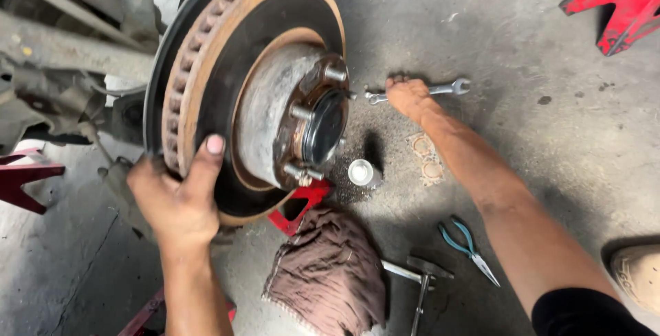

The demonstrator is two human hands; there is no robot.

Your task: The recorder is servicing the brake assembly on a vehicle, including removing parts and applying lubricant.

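Note:
A large rusty brake disc (206,54) with its wheel hub (317,119) and studs fills the upper left. My left hand (177,195) grips the disc's lower rim, thumb up over the edge. My right hand (407,95) reaches across to the concrete floor and closes on a silver combination wrench (450,88) lying to the right of the hub.
On the floor lie a small metal cap (360,172), two gaskets (426,159), a brown rag (328,271), blue-handled pliers (469,245), a hammer-like tool (421,275) and a red jack stand (299,205). Another red stand (622,6) sits top right. A shoe (638,274) is at the right edge.

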